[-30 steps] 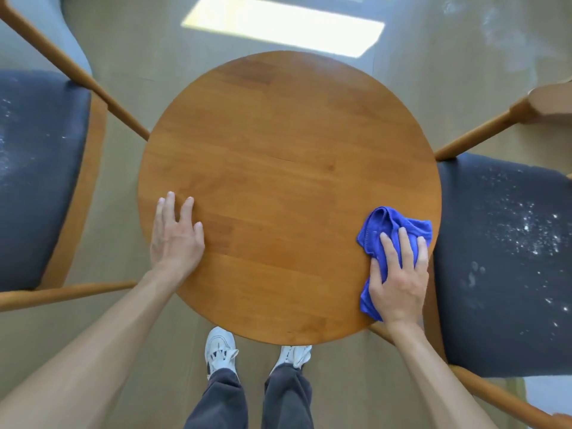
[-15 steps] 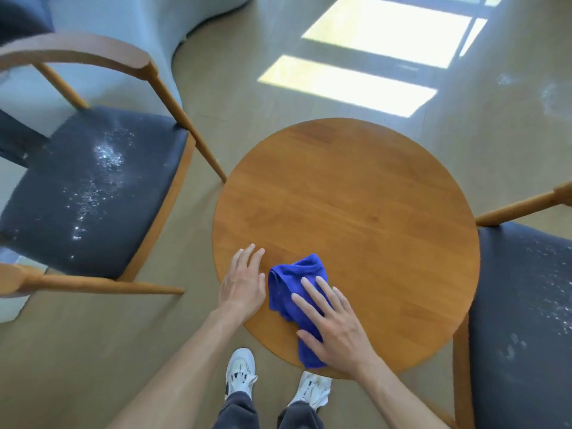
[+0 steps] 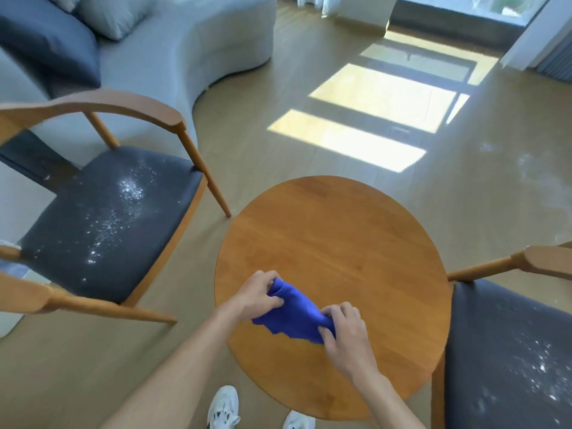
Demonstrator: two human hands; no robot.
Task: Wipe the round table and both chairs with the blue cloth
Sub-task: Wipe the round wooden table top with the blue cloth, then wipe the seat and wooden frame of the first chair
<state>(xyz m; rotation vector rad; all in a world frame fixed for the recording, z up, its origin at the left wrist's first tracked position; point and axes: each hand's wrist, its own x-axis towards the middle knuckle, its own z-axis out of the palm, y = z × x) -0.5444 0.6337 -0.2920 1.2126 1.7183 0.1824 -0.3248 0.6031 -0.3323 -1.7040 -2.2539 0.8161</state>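
Over table, hands grip cloth.

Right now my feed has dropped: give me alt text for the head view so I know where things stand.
Both hands, left hand and right hand, grip the blue cloth above the near part of the round wooden table. White powder speckles the dark seats of the left chair and the right chair. A grey sofa stands behind the left chair.
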